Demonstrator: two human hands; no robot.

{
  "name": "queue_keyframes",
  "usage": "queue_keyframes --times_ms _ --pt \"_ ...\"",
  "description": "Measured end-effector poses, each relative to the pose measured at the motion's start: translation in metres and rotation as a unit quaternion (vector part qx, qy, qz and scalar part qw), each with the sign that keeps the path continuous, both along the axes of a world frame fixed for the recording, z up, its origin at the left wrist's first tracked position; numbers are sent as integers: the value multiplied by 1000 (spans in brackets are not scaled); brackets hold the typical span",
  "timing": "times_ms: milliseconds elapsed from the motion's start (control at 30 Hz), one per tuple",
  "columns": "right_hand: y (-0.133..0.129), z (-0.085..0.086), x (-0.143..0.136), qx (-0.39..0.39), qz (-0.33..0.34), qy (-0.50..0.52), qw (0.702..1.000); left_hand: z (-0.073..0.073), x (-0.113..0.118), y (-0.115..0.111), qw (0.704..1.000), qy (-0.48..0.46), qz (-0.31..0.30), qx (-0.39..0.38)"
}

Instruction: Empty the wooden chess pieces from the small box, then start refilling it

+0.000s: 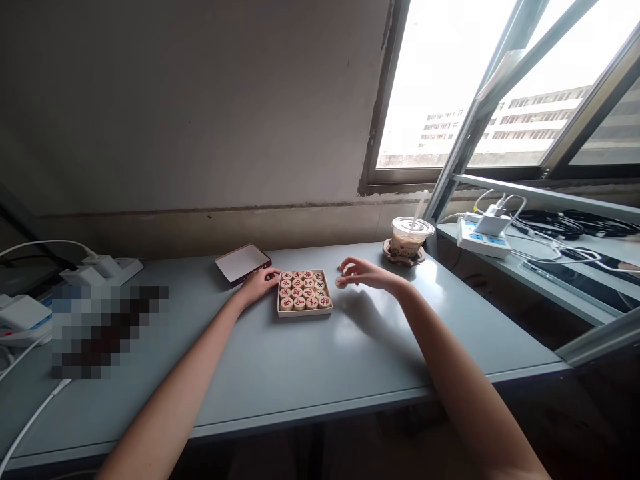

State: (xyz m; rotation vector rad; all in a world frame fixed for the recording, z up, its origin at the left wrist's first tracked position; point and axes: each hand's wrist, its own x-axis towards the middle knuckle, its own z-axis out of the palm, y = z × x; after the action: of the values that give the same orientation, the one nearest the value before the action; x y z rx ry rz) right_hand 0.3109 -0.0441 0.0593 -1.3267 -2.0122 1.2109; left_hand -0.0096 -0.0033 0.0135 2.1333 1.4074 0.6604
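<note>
On a smooth grey-blue desk (300, 373), against a dull off-white wall (200, 120), a shallow white square-cornered box (305, 313) is sitting mid-desk, holding pale round game pieces (299, 303) in a 4x4 layout. Daylight is coming thru a metal-framed window (440, 67) at upper R. Grey metal shelving (459, 150) is bounding the R side w/ a white-and-blue plastic power strip (483, 241). A clear plastic cup w/ lid & straw (406, 245) is standing in a brown cardboard holder (387, 250) beyond the right hand (363, 272) (near, not blocking it). A white-faced, dark-red-edged box lid (243, 263) is lying behind-L, partly hidden by the left hand (259, 283).

Box sides are running roughly parallel to the desk's front edge; approx. square, so no clear long axis. Pieces are lying flat, characters up, mostly red, pointing various ways. L finger & thumb are standing slightly apart at the box's L wall. R fingers are curling at loose pale discs (341, 284) just R of the box; can't tell if they're clamping.
</note>
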Motion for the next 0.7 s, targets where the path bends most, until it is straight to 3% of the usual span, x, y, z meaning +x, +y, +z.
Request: queue_keyframes --times_ms 100,200,267,333,433,500,700 --pt "4 -3 16 -21 -68 -135 988 1 -1 1 1000 5 -2 -6" --pt "7 -8 16 57 -171 -236 955 -1 -2 3 1000 3 -2 -5" --pt "6 -9 11 123 -203 -254 938 -2 -2 3 1000 0 -2 -5" --pt "4 -6 4 164 -146 -235 947 -3 -2 3 1000 -8 -2 -4" --pt "-3 2 -6 183 53 -184 964 -3 -2 3 1000 -25 -14 -9" --pt "-8 4 -13 187 130 -171 959 -3 -3 3 999 -29 -17 -14" --pt "-15 -3 -36 197 126 -185 955 -3 -4 3 999 -30 -11 -2"
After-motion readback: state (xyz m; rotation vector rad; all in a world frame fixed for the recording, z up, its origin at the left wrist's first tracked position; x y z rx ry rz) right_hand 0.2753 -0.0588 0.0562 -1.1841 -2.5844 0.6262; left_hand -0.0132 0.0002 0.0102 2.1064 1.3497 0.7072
